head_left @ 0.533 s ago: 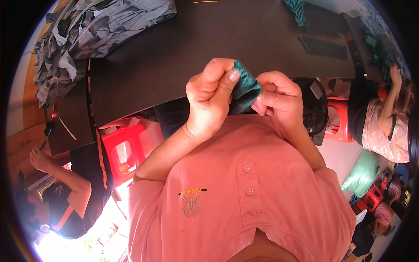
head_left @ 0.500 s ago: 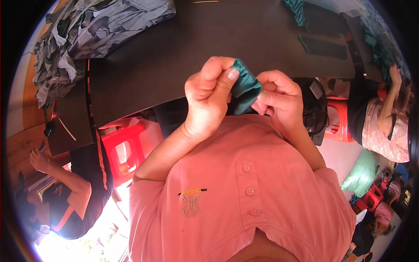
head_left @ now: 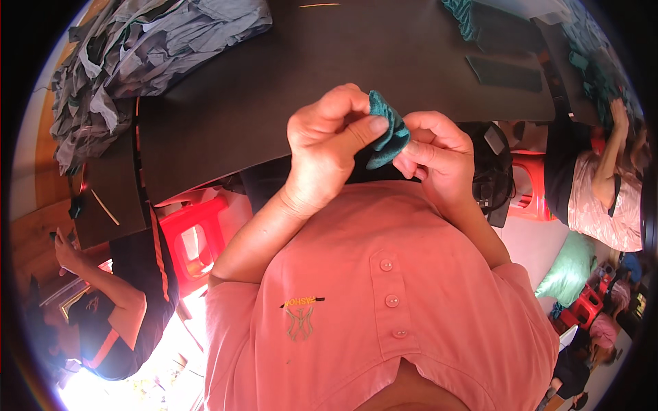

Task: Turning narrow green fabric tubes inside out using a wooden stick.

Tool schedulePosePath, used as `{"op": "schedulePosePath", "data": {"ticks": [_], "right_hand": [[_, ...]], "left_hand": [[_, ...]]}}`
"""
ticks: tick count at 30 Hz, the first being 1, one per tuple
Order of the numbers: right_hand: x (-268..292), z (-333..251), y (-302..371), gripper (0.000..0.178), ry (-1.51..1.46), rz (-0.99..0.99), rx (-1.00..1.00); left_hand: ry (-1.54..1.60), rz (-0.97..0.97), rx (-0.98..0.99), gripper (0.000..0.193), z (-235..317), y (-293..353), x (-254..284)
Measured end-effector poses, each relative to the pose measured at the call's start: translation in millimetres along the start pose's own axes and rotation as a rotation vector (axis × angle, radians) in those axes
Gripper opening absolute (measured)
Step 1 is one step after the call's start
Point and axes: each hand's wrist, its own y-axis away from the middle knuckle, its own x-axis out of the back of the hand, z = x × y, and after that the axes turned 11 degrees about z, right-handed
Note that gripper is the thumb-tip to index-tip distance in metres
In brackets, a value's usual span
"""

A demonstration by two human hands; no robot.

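Note:
Between my two hands is a small piece of dark teal velvety fabric (head_left: 391, 140), curled over on itself and held in the air near the table's front edge. My left hand (head_left: 325, 137) pinches its left side, with the thumb laid across the cloth. At the fabric's right edge, the thumb and fingers of my right hand (head_left: 436, 147) are closed on it. Part of the cloth is hidden behind my fingers.
A dark table (head_left: 343, 55) spreads ahead, with a heap of grey cloth (head_left: 164, 48) at its far left. Flat teal pieces (head_left: 504, 74) lie at the right. Red stools (head_left: 195, 236) stand below. Co-workers sit at the left (head_left: 113, 301) and right (head_left: 603, 198).
The teal fabric has folded and curled more between my fingers, its lower end drawn up. My left thumb has slid further over it. The co-worker's hand at the left has risen slightly.

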Motion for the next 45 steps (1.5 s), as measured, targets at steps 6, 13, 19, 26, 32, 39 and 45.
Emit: {"op": "schedulePosePath", "data": {"ticks": [6,13,19,26,32,39,45], "right_hand": [[-1,-17,0,0.025,0.239,0.139,-0.003],[53,-23,5,0.016,0.307,0.141,-0.048],[6,-58,-12,0.017,0.333,0.165,0.187],[-41,-67,-41,0.017,0.298,-0.223,0.425],[-9,-81,-48,0.021,0.35,0.316,0.648],[44,-67,-28,0.024,0.709,0.423,0.366],[27,-75,-61,0.026,0.096,-0.016,0.035]], "left_hand": [[0.116,0.117,0.146,0.01,-3,1,4],[0.226,0.197,0.053,0.015,27,-22,30],[0.186,0.042,0.063,0.017,29,-20,17],[0.104,0.023,0.148,0.018,26,-13,-6],[-0.033,0.042,0.412,0.038,30,-19,-17],[-1.181,-0.2,-0.568,0.041,23,-51,13],[-1.168,-0.38,-0.721,0.049,19,-41,17]]}}
